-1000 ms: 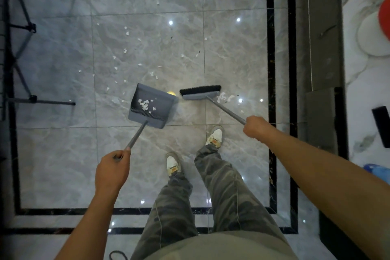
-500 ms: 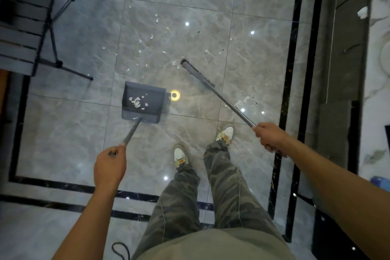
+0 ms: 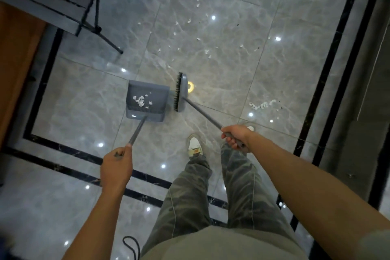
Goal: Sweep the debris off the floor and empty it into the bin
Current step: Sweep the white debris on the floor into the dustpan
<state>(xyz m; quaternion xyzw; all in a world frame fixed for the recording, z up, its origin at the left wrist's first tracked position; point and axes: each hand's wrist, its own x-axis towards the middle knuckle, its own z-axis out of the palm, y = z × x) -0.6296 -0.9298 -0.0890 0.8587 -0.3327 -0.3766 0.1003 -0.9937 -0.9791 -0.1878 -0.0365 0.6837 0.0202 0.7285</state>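
My left grip point(image 3: 117, 167) clamps the dustpan point(image 3: 147, 117) handle, my right grip point(image 3: 235, 136) the broom point(image 3: 181, 93) handle; bristles sit just beside the pan's right edge. Open floor point(image 3: 84, 101) beyond both carries scattered debris point(image 3: 261, 105).

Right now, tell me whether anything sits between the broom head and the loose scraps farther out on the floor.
Nothing visible does. Only bare tile lies between the broom head, held by the right hand beside the dustpan, and the scraps beyond it.

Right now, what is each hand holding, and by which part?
Left hand grips the dustpan by its handle's end; right hand grips the broom by its handle.
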